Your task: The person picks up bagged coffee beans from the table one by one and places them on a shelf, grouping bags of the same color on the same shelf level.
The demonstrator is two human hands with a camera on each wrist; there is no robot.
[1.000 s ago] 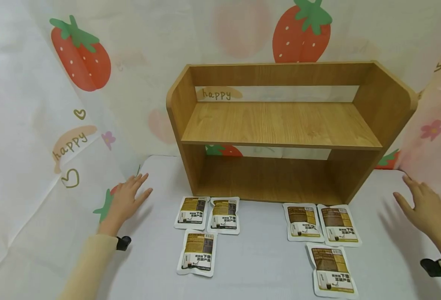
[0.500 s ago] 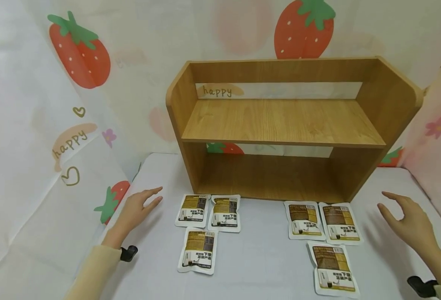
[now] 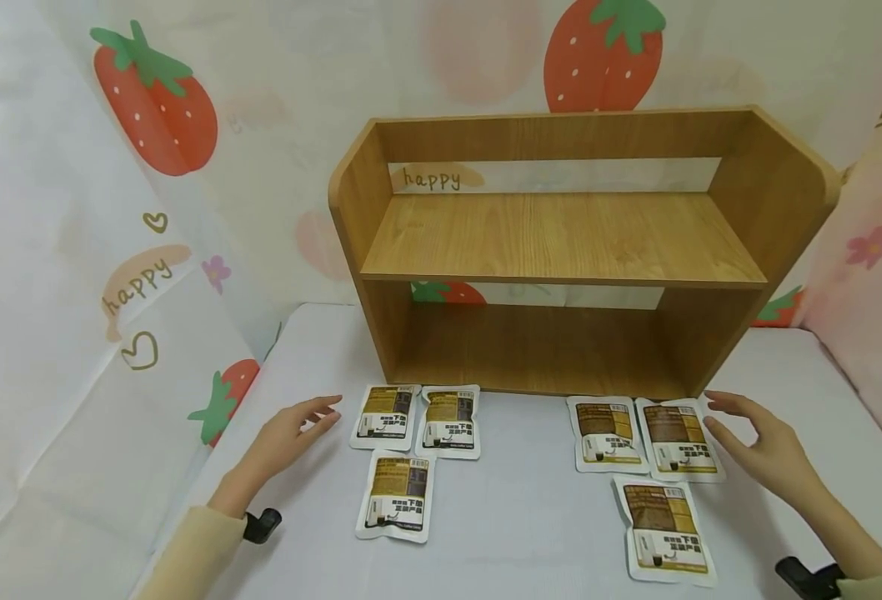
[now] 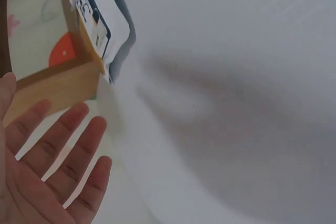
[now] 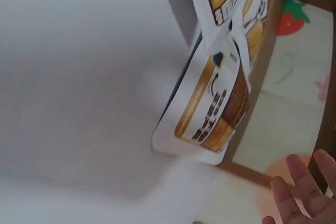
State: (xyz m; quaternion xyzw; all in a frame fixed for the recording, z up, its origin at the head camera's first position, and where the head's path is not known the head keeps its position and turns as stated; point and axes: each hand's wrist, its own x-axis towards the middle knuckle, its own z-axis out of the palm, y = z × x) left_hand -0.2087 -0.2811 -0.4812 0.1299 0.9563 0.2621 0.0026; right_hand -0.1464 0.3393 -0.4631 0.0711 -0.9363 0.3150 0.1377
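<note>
My left hand (image 3: 288, 435) hovers over the table left of three flat white-edged pouches with brown labels, its fingers loosely extended and holding nothing. Nearest to it is the back left pouch (image 3: 384, 417); beside that lies another pouch (image 3: 448, 422), and in front a third pouch (image 3: 394, 497). On the other side, my right hand (image 3: 767, 450) reaches in with thumb and fingers apart, fingertips right at the edge of the back right pouch (image 3: 681, 440). To its left lies a similar pouch (image 3: 608, 434), and a front right pouch (image 3: 666, 532) sits nearer me. In the left wrist view the fingers (image 4: 68, 169) are spread.
A two-tier wooden shelf (image 3: 561, 237) stands behind the pouches, close to their back edges. White cloth (image 3: 531, 533) covers the table. Strawberry-printed sheets (image 3: 276, 125) hang behind and at both sides. A black band (image 3: 263, 526) is on my left wrist, another (image 3: 809, 578) on my right.
Both hands have moved inward and lower toward the pouches, the right one farther, up to the back right pouch. The pouches and shelf have stayed in place.
</note>
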